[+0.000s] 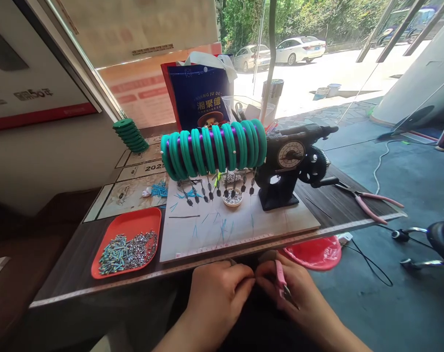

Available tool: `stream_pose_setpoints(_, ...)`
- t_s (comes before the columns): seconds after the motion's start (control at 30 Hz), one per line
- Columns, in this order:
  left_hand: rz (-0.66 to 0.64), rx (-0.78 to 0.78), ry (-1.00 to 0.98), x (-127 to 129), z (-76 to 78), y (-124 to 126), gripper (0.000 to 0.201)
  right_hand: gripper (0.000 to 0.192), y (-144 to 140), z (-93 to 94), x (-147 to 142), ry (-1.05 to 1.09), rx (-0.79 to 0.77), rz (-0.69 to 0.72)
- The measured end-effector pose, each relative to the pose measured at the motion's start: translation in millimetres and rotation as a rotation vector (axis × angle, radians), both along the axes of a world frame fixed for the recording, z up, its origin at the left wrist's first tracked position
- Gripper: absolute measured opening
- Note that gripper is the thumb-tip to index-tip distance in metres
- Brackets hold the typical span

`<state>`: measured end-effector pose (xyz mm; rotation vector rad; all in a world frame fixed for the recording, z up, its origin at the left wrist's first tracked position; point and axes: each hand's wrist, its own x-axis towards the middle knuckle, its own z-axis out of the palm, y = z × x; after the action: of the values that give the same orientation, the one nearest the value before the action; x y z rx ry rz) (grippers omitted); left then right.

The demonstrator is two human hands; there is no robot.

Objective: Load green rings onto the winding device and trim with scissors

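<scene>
Both of my hands are low in front of the table's near edge, fingertips meeting. My right hand [298,293] holds small pink-handled cutters [281,287] whose dark tips point down-right. My left hand [216,293] has its fingers pinched together against the right fingertips; whatever it pinches is too small to see. Above them on the white work board [280,222] stands a black hand-crank winder [293,164] carrying a row of green spools [214,146] on a purple shaft, with small hooks and weights hanging below.
An orange tray [134,227] of small metal and teal pieces sits at the left. A small bowl [232,198] of beads, pink pliers [371,203] at the right, a green spool stack [131,135], a blue bag [201,95] and a red basin [317,252] under the table are around.
</scene>
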<state>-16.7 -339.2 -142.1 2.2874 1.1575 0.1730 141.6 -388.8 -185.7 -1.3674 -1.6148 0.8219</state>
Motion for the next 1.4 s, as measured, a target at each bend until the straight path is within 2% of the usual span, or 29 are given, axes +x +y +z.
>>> stream_pose_setpoints(0.1, 0.010, 0.094, -0.092, -3, -5.8, 2, 0.014, 0.018, 2, 3.3, -3, -0.056, 0.053, -0.048)
stream_pose_setpoints(0.3, 0.078, 0.571, -0.148, -3, -23.9, 13, 0.013, 0.014, -3, -4.0, -1, -0.156, 0.203, -0.269)
stream_pose_setpoints(0.4, 0.087, 0.756, -0.107, 1, -29.5, 16, 0.019, 0.030, -9, -13.5, -4, -0.175, 0.136, -0.220)
stream_pose_setpoints(0.47, 0.079, 0.819, -0.073, 3, -30.6, 17, 0.020, 0.037, -13, -18.9, -10, -0.161, 0.072, -0.181)
stream_pose_setpoints(0.6, 0.051, 0.847, -0.021, 6, -29.4, 17, 0.018, 0.040, -12, -23.4, -23, -0.106, -0.008, -0.194)
stream_pose_setpoints(0.67, 0.029, 0.846, -0.008, 6, -28.4, 19, 0.017, 0.038, -7, -24.0, -27, -0.106, 0.031, -0.160)
stream_pose_setpoints(0.73, 0.007, 0.836, -0.006, 5, -27.5, 21, 0.016, 0.034, -3, -25.1, -29, -0.200, 0.151, -0.167)
stream_pose_setpoints(0.8, -0.003, 0.829, -0.009, 4, -26.5, 22, 0.016, 0.029, 1, -27.3, -30, -0.387, 0.320, -0.228)
stream_pose_setpoints(0.87, -0.011, 0.830, -0.004, 2, -25.6, 22, 0.016, 0.032, 2, -29.9, -30, -0.564, 0.450, -0.269)
stream_pose_setpoints(0.93, -0.013, 0.841, 0.000, 1, -24.8, 23, 0.018, 0.037, 2, -31.9, -30, -0.652, 0.503, -0.287)
stream_pose_setpoints(1.4, -0.061, 0.876, -0.006, 4, -21.5, 30, 0.020, 0.039, 1, -35.3, -29, -0.692, 0.525, -0.324)
